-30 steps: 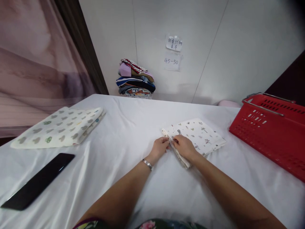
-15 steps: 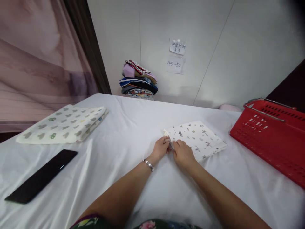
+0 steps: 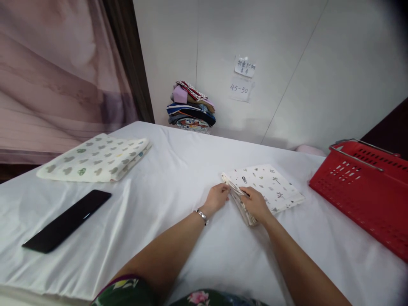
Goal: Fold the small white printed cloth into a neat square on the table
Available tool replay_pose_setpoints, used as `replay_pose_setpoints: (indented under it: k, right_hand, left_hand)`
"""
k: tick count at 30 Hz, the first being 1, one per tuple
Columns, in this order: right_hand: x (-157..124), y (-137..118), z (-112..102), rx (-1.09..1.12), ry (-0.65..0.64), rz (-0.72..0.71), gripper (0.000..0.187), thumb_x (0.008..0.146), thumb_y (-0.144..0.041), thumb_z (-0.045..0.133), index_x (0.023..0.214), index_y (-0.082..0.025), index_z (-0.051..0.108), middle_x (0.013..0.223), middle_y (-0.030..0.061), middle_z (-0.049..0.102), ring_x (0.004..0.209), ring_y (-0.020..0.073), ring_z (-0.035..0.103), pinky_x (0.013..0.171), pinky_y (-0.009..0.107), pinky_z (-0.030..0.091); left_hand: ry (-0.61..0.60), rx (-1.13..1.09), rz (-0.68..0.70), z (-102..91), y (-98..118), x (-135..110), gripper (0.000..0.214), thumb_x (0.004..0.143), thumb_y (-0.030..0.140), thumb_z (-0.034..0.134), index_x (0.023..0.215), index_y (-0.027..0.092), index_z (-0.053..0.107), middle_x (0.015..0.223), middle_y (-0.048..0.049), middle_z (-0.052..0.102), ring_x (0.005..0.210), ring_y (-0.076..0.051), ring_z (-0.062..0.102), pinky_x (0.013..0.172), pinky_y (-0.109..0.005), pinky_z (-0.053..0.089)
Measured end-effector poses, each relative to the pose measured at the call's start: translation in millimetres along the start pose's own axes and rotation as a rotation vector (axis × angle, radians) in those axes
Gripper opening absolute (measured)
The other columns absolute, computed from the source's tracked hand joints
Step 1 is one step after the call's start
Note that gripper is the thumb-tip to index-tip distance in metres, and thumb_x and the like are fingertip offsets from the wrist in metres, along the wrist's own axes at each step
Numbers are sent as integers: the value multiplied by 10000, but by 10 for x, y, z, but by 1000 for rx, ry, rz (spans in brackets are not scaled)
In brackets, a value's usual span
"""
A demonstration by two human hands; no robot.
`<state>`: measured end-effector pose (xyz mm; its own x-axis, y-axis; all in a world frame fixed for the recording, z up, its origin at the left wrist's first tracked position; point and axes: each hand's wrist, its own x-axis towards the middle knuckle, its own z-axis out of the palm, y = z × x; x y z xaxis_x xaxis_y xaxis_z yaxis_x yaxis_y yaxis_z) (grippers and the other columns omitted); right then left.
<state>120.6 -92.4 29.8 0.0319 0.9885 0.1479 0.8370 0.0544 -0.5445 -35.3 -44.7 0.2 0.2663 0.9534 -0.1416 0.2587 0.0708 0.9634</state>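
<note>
A folded white cloth with small printed figures point(image 3: 270, 187) lies on the white table cover point(image 3: 178, 178), right of the middle. My left hand point(image 3: 217, 198) pinches the near left corner of this cloth, fingers closed on its layered edge. My right hand point(image 3: 256, 204) rests on the cloth's near edge with fingers curled over the stacked layers. A silver bracelet point(image 3: 202, 215) is on my left wrist.
A second folded cloth with grey and green shapes point(image 3: 95, 157) lies at the far left. A black flat device point(image 3: 68, 220) sits near the left front. A red plastic basket point(image 3: 366, 187) stands at the right. A pile of folded clothes point(image 3: 191, 108) is against the wall.
My right hand slid a little toward me along the cloth's near edge, and the layers lifted slightly at the corner. The camera view shifted a bit to the left.
</note>
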Motion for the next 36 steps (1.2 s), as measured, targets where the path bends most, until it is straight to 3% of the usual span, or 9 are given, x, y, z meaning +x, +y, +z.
replay_pose_setpoints:
  k: [4,8,11,15,20,26,32,36]
  right_hand:
    - [-53,-47,42,-81,6,-75,328,768,-142,442,1055,-212,584,986,37,589,931,169,526,806,255,378]
    - [-142,-156,89,-307,-13,-129,313,787,-145,431,1062,-211,563,1010,57,559,942,188,491,737,251,360]
    - [-180,-220,116,-449,-29,-154,314,797,-141,422,1077,-200,551,1011,74,552,929,206,469,702,260,339]
    - [-184,-253,125,-471,-44,-152,324,786,-160,462,1098,-196,539,1025,84,552,933,217,459,706,268,340]
    - [-86,-129,54,-271,-39,-132,305,778,-125,432,1029,-203,588,992,70,587,934,194,501,770,265,372]
    - [60,105,-51,190,-1,63,324,746,-221,459,1014,-228,642,991,6,656,907,179,577,805,280,423]
    - [40,107,-34,247,2,82,339,728,-237,457,1003,-236,654,948,-4,672,833,173,600,754,278,445]
    - [44,109,-29,253,11,72,351,719,-225,456,1011,-230,651,979,7,668,880,179,595,783,285,441]
  left_hand:
    - [0,101,106,2,-5,-24,165,751,183,489,827,167,634,670,1,637,568,-95,572,518,-182,407]
    - [17,116,124,-3,-19,-12,167,746,179,478,804,170,635,621,12,615,560,-102,558,544,-193,414]
    - [68,112,144,-31,-30,14,180,753,162,468,830,176,631,702,4,644,584,-99,566,586,-197,429]
    - [154,178,182,-128,-15,42,203,779,168,478,905,188,635,880,-26,674,704,-120,598,684,-216,441]
    - [241,322,167,-235,20,47,213,803,202,482,950,207,637,925,-33,677,764,-153,600,700,-240,429]
    - [135,317,141,-170,38,-39,168,770,237,519,858,217,660,824,-13,680,685,-140,588,611,-214,416]
    - [-83,173,-15,-4,118,-74,147,733,222,525,764,153,652,710,-13,660,475,-89,545,465,-186,395]
    - [-90,142,-103,105,190,-25,159,727,229,532,657,116,621,706,-44,668,407,-79,530,425,-187,393]
